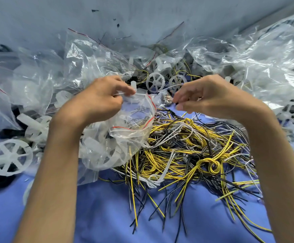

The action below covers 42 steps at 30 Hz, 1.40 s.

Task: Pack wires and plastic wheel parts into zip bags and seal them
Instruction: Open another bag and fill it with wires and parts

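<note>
My left hand (100,99) grips the mouth of a clear zip bag (125,137) with a red seal line, held open above the table. White plastic parts and thin wires show through the bag. My right hand (211,97) hovers to the right of the bag mouth, fingers curled, pinching a thin white wire that arcs toward the bag. A tangled pile of yellow, black and white wires (191,155) lies below both hands on the blue cloth. Loose white spoked wheels lie behind the hands (155,82) and at the left (8,157).
Crumpled clear plastic bags are heaped at the left (37,81) and the right (265,67). More wheels show in a bag at the right edge (291,114). A grey wall (142,18) rises behind. Blue cloth (107,216) covers the table's front.
</note>
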Each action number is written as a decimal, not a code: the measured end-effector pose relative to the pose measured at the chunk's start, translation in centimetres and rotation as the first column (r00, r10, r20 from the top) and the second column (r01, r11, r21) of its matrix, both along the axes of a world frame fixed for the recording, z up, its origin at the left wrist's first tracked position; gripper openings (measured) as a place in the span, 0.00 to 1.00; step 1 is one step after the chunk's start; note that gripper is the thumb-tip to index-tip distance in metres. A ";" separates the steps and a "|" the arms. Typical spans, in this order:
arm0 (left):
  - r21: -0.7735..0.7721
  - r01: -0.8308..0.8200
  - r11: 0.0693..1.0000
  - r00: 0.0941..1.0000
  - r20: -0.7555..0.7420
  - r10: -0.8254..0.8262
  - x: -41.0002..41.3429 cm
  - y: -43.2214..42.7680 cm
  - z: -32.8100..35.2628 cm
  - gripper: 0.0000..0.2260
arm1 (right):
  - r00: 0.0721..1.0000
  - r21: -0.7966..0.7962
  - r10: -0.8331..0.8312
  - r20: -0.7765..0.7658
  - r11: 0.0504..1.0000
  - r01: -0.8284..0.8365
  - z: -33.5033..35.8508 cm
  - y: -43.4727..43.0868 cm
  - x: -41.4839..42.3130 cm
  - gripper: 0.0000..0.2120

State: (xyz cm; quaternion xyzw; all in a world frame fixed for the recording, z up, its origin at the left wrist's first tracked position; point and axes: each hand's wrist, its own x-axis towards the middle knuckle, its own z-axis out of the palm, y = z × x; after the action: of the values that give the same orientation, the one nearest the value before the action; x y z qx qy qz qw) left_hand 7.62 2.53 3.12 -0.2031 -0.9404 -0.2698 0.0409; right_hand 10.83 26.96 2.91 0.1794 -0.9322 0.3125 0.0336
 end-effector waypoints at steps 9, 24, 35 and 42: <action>-0.065 -0.102 0.993 0.995 -0.002 0.102 0.1 -0.1 0.1 0.17 | 0.985 0.389 -0.048 0.168 0.921 -0.022 -2.1 -0.3 -0.9 0.12; -0.095 -0.055 0.994 0.998 -0.001 0.055 0.1 0.3 -0.1 0.17 | 0.998 0.159 0.055 -0.023 0.986 -0.050 -1.7 0.3 -1.3 0.03; -0.088 -0.068 0.994 0.998 -0.011 0.067 -0.3 0.3 -0.2 0.17 | 0.999 0.079 0.050 -0.019 0.996 -0.049 -0.7 0.1 -0.4 0.06; -0.082 -0.124 0.989 0.992 -0.031 0.122 -0.5 0.3 -0.4 0.16 | 0.942 0.350 0.279 0.188 0.877 -0.330 -4.5 -7.0 -0.3 0.14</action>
State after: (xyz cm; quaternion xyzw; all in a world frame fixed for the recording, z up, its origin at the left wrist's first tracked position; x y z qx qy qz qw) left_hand 7.17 2.85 2.75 -0.1499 -0.9609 -0.2245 0.0610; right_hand 10.56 19.98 -1.55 0.3061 -0.9348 0.1401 -0.1128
